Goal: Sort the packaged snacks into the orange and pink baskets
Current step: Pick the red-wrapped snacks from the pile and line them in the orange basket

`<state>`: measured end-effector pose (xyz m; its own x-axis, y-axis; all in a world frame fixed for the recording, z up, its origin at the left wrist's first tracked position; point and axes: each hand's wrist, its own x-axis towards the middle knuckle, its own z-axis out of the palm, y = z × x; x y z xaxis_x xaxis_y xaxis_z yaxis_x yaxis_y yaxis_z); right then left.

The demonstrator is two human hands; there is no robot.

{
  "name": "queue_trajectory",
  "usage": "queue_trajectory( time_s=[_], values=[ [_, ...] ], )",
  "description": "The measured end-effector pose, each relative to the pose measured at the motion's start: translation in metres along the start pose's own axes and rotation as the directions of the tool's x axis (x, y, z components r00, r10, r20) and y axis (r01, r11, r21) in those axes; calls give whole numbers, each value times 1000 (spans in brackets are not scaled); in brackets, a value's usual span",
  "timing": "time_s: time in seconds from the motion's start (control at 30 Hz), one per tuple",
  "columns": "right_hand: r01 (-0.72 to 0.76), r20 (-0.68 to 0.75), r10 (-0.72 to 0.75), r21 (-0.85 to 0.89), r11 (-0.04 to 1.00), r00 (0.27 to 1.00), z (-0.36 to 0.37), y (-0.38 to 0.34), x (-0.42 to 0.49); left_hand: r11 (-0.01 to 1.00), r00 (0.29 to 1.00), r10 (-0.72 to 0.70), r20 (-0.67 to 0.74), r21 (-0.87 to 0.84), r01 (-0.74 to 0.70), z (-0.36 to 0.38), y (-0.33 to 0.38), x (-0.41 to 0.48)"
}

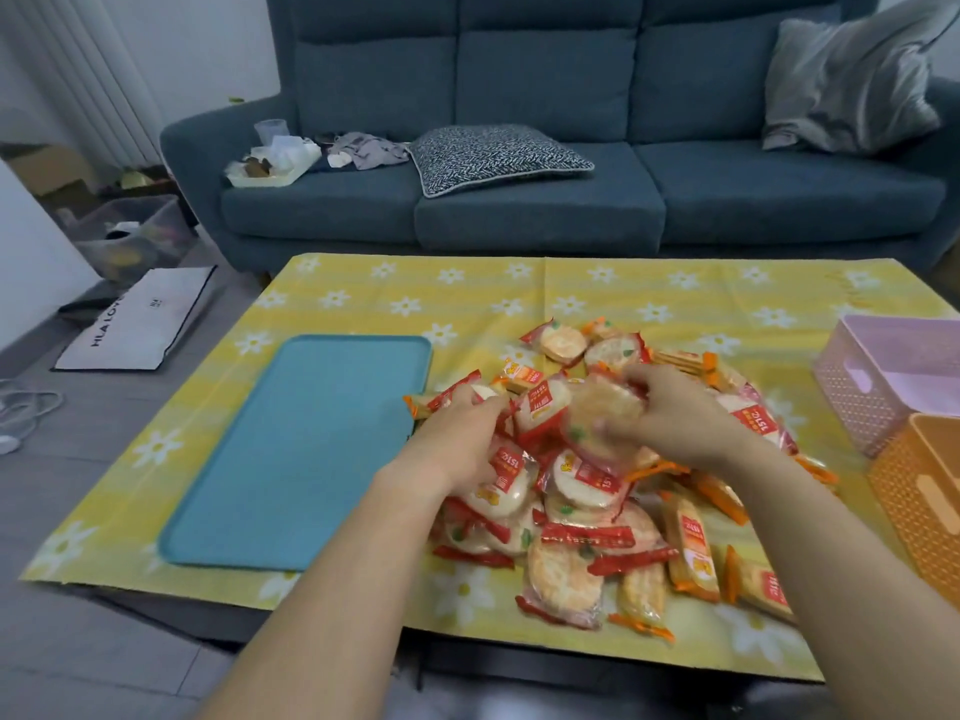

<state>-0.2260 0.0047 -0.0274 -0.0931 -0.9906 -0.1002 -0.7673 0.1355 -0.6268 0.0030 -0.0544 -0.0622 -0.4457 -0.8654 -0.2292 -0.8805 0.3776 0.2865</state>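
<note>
Right hand (670, 413) grip clamped on round cracker packet (602, 415), lifted off snack pile (597, 491) mid-worktop for sorting. Left hand (462, 433) fingers curled into pile (closure unclear). Pink basket (883, 376), orange basket (924, 496) stand right.

A blue-grey sofa (545, 163) with three seat cushions fills the back of the room. On its left seat lie a patterned pillow (493, 155), some crumpled cloth (363, 150) and a pale tray with containers (275, 161); at its right end leans a grey pillow (852, 80). Left of the sofa are a white wall (62, 70), a clear storage box (135, 236) and a flat white bag (140, 319) on the grey floor (78, 641). In front of the sofa stands the bench with a yellow daisy cloth (623, 288). The light is dim and even.
</note>
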Motion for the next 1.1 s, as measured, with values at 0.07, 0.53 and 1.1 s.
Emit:
queue_trajectory(
  time_s=[0.07,0.53,1.1],
  values=[
    [-38,-114,73,283,958,991,0,-3,2,999,1000,14,2,-38,-14,0,-3,-1],
    [-189,-46,184,-160,969,982,56,-27,62,902,992,-90,-90,-430,42,-12,-32,9],
    [-200,-92,305,575,793,948,41,-38,60,383,848,-531,-12,-895,228,0,-53,29]
  ],
)
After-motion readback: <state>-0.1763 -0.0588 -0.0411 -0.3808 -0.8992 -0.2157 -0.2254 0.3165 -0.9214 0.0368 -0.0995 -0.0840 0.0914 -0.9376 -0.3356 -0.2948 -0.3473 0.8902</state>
